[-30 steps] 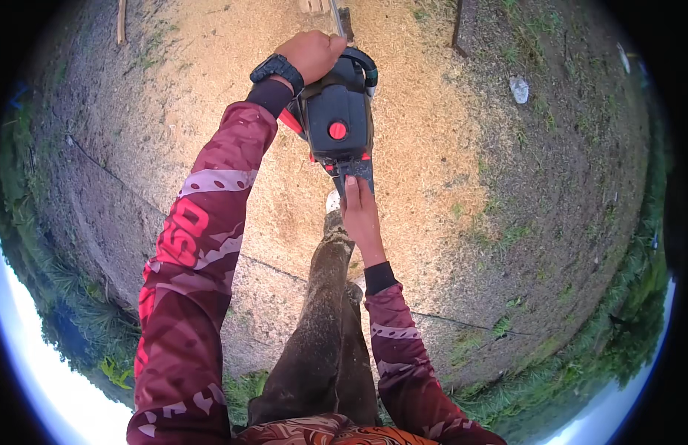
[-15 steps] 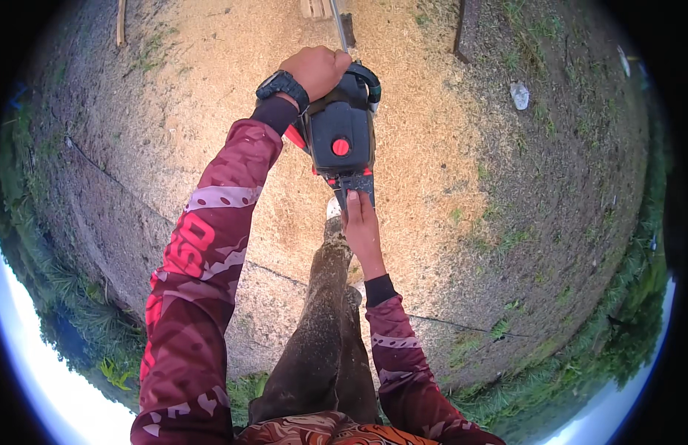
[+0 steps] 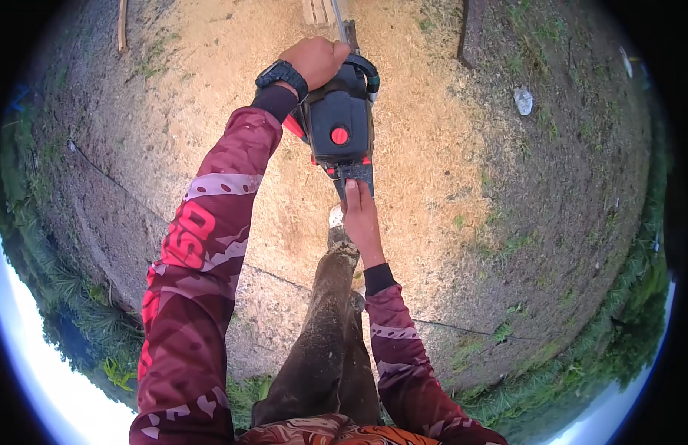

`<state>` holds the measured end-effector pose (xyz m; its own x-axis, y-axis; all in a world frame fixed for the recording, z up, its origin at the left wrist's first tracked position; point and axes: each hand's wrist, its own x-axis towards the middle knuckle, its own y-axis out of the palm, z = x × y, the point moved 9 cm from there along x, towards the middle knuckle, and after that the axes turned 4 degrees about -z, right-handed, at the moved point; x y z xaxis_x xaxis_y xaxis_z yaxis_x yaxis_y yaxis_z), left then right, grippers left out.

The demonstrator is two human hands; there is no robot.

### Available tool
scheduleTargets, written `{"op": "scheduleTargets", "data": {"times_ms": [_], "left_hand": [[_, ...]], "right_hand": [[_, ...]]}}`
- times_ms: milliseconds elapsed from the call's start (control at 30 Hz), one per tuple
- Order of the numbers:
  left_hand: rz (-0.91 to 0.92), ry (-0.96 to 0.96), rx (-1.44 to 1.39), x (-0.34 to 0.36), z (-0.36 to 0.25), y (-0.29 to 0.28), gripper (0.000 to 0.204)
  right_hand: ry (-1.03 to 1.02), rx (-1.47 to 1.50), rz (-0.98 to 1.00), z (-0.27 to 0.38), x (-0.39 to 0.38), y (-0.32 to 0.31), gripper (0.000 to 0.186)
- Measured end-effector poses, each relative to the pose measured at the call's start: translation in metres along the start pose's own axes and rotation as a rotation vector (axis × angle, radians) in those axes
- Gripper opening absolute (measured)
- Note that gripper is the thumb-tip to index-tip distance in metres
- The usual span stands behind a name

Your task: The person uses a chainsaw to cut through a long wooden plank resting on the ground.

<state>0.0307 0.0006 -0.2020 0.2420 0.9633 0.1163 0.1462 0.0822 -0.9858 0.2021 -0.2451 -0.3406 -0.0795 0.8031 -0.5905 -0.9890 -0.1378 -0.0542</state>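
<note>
A black and red chainsaw (image 3: 339,119) is held out in front of me, its bar pointing away toward the top edge. My left hand (image 3: 317,62) is wrapped round the curved front handle, wearing a dark wristwatch. At the machine's near end, my right hand (image 3: 362,220) grips the rear handle with the thumb on top; the fingers underneath are hidden. Past the saw, the narrow bar (image 3: 338,18) reaches pale cut wood (image 3: 315,11), and a dark piece of wood (image 3: 351,33) is beside it. Whether the bar touches the wood I cannot tell.
Sawdust (image 3: 425,148) covers the ground around the saw. My leg in dark trousers (image 3: 314,326) is below it. A clear crumpled plastic piece (image 3: 523,101) lies to the right, near a dark plank (image 3: 464,33). A wooden stick (image 3: 122,26) lies far left. A thin dark line (image 3: 114,179) crosses the ground.
The chainsaw and both hands have shifted slightly toward the top of the view. The grips stay the same. The ground objects appear slightly lower in the view.
</note>
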Motion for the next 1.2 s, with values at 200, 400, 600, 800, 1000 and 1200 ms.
{"op": "scheduleTargets", "data": {"times_ms": [200, 400, 600, 800, 1000, 1200], "left_hand": [[0.068, -0.044, -0.064, -0.004, -0.008, 0.005, 0.018], [0.085, -0.03, -0.04, 0.007, -0.003, -0.007, 0.024], [0.041, -0.002, -0.045, 0.029, 0.017, -0.018, 0.025], [0.062, -0.098, -0.136, 0.042, 0.032, -0.009, 0.029], [0.106, -0.099, -0.112, 0.038, 0.027, -0.005, 0.036], [0.095, -0.058, -0.076, 0.044, 0.028, -0.013, 0.028]], "right_hand": [[-0.001, 0.063, -0.008, -0.011, -0.002, -0.007, 0.04], [0.035, 0.112, 0.009, 0.006, -0.005, -0.002, 0.038], [-0.026, 0.044, -0.001, 0.036, 0.014, 0.005, 0.041], [-0.018, 0.044, -0.005, 0.04, 0.03, 0.011, 0.04], [-0.034, 0.002, -0.012, 0.031, 0.034, 0.009, 0.044], [0.017, -0.032, -0.008, 0.046, 0.027, 0.007, 0.042]]}}
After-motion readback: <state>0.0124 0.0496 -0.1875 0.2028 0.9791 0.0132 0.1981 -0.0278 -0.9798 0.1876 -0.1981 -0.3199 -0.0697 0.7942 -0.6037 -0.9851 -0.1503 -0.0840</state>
